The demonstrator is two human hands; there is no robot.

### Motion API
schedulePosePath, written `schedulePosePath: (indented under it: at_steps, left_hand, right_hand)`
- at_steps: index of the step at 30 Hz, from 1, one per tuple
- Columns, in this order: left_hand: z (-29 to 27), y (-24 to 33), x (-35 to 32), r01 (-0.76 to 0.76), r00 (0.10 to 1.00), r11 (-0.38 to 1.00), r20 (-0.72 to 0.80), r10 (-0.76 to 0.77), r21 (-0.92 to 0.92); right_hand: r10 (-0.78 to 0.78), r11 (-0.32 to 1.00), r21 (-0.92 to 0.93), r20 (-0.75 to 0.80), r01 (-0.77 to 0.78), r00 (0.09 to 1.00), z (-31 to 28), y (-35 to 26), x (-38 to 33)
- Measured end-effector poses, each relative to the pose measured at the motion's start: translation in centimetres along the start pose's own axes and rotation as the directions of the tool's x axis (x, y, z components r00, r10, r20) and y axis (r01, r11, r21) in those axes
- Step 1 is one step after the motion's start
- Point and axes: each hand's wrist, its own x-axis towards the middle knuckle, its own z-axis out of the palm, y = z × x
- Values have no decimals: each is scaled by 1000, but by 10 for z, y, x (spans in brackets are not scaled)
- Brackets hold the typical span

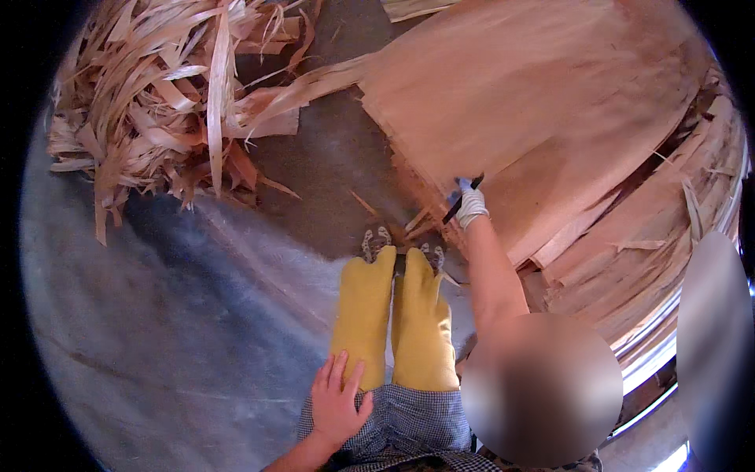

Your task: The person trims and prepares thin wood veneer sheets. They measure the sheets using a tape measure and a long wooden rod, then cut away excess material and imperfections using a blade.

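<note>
My left hand [340, 403] is bare and lies on my left thigh, its fingers spread over the top of a yellow leg cover [362, 322]. My right arm stretches forward over the near left edge of a broad stack of thin wood veneer sheets [519, 102]. A white and blue glove covers my right hand [472, 203], which is closed round a slim black tool [453, 211]. The tool slants across the hand just above the sheets. Its kind is too small to make out.
A tangled heap of veneer strips [157, 102] fills the far left, one long strip reaching toward the stack. More rough veneer sheets [629, 244] lie to the right. Grey floor [181, 338] spreads on the left. Splinters lie near my patterned shoes [377, 241].
</note>
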Motion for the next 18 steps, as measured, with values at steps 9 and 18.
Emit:
schedulePosePath:
  at_steps: [9,18]
  left_hand:
    - [-1,5,1,-50,997,998,-65,52,28]
    - [-2,10,18,-191,980,980,-54,193,49]
  right_hand:
    - [-139,972,-219,-223,90,965,-34,-11,25]
    - [-295,954,-113,-204,277,934,-23,17,59]
